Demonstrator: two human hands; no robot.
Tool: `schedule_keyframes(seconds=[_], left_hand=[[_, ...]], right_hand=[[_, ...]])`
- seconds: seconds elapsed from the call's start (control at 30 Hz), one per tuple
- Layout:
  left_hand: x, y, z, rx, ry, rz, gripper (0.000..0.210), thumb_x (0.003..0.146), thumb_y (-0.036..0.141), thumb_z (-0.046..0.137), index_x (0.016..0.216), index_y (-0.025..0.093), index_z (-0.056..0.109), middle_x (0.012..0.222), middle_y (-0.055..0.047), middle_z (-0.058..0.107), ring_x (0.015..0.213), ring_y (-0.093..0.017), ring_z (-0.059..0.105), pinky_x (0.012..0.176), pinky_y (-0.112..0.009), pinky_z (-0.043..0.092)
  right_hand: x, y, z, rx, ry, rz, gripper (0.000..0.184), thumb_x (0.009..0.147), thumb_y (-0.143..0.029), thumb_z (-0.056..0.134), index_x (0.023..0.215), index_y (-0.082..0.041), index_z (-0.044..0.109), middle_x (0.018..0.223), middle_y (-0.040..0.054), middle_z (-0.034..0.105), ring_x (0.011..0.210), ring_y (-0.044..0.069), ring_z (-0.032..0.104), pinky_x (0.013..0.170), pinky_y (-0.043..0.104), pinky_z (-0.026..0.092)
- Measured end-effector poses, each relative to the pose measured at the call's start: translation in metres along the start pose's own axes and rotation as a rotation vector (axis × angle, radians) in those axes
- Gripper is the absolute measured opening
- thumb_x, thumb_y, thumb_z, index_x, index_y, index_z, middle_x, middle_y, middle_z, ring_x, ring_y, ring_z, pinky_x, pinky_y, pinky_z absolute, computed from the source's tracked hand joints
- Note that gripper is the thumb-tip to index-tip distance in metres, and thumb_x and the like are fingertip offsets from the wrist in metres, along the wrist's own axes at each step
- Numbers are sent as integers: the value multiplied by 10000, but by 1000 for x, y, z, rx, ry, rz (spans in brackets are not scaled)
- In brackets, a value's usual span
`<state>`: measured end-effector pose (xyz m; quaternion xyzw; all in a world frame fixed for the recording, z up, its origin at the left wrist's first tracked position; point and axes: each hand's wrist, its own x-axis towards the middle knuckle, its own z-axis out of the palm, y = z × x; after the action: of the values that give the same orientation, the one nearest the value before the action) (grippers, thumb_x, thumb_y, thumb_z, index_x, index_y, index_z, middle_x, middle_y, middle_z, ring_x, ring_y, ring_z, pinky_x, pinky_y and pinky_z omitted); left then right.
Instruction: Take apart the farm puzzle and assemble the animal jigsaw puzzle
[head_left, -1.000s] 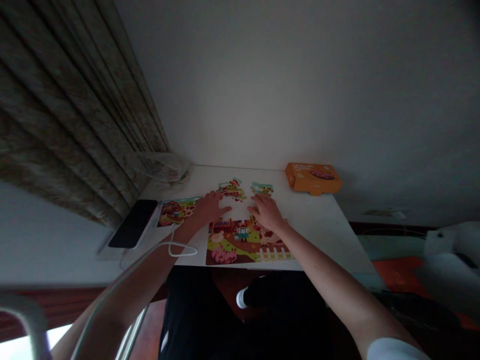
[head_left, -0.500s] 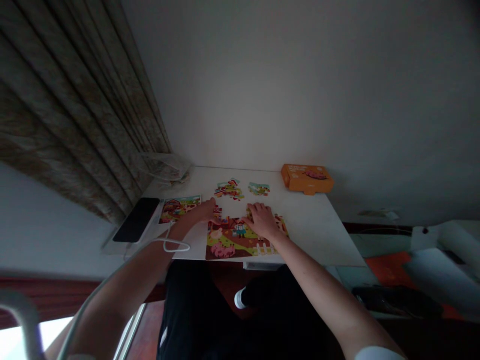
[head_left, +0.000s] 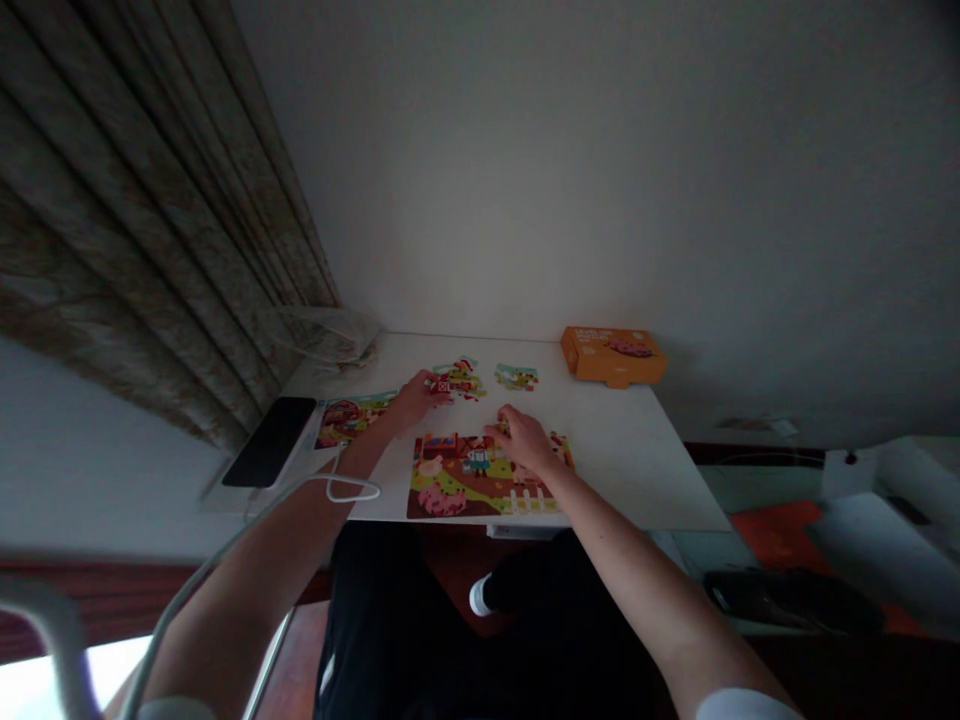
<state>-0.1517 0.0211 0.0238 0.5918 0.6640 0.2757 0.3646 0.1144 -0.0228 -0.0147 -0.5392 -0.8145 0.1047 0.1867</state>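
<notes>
My left hand is closed on a red puzzle piece with a white window pattern, just in front of a loose pile of puzzle pieces. Over the top edge of the partly assembled farm puzzle, my right hand pinches another puzzle piece, mostly hidden by the fingers. Pigs, a white fence and a figure show on the joined part. A smaller cluster of pieces lies behind my right hand.
An orange puzzle box stands at the table's back right. To the left lie a farm picture sheet and a black phone. A white cable hangs across my left forearm. A clear plastic bag sits by the curtain.
My left hand has lifted the red window piece from the puzzle's upper left edge and carried it toward the pile. The right hand's fingers, spread before, have drawn into a pinch.
</notes>
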Motion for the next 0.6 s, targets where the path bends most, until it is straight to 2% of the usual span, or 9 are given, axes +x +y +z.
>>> schedule_keyframes(seconds=[0.1, 0.17, 0.27, 0.37, 0.43, 0.5, 0.6], left_hand=[[14, 4, 4, 24, 46, 39, 303, 829, 302, 716, 1092, 227, 587, 838, -14, 725, 755, -186, 667, 669, -271, 472], [21, 7, 7, 77, 66, 55, 301, 850, 302, 705, 1122, 227, 599, 908, -33, 742, 813, -192, 678, 715, -281, 483], [28, 11, 9, 207, 76, 58, 342, 887, 302, 685, 1207, 217, 602, 1013, -75, 752, 914, -225, 693, 797, -315, 497], [29, 14, 10, 450, 137, 91, 397, 926, 322, 654, 1298, 198, 591, 1197, -140, 717, 1115, -296, 663, 928, -391, 490], [21, 14, 11, 596, 215, 142, 406, 963, 331, 602, 1341, 183, 580, 1328, -173, 652, 1246, -333, 596, 1013, -441, 459], [2, 13, 16, 680, 244, 212, 380, 999, 341, 538, 1342, 184, 588, 1379, -173, 614, 1291, -333, 560, 1057, -450, 435], [-44, 9, 28, 699, 136, 315, 352, 1009, 414, 531, 1275, 208, 633, 1340, -144, 633, 1254, -306, 581, 1079, -422, 420]], right_hand=[[4, 7, 4, 148, 18, 73, 316, 995, -534, 571, 1023, -226, 636, 714, 20, 676, 684, 218, 654, 662, 295, 417], [8, 12, 6, 299, 62, 148, 358, 965, -589, 565, 936, -237, 623, 626, -10, 627, 605, 200, 615, 618, 285, 402], [14, 19, 6, 552, 152, 237, 456, 923, -683, 506, 834, -243, 584, 605, -20, 587, 562, 178, 568, 581, 279, 407], [15, 22, 4, 681, 180, 251, 513, 880, -740, 484, 761, -246, 555, 609, -18, 559, 557, 165, 532, 556, 278, 409], [15, 22, 1, 704, 172, 254, 530, 873, -755, 478, 728, -248, 535, 600, -24, 535, 547, 154, 507, 540, 273, 404], [15, 21, 0, 719, 167, 260, 547, 876, -769, 462, 701, -252, 503, 588, -30, 508, 540, 147, 491, 525, 266, 402], [16, 21, -1, 721, 170, 282, 563, 891, -783, 423, 682, -261, 454, 580, -33, 484, 536, 148, 494, 506, 260, 393]])
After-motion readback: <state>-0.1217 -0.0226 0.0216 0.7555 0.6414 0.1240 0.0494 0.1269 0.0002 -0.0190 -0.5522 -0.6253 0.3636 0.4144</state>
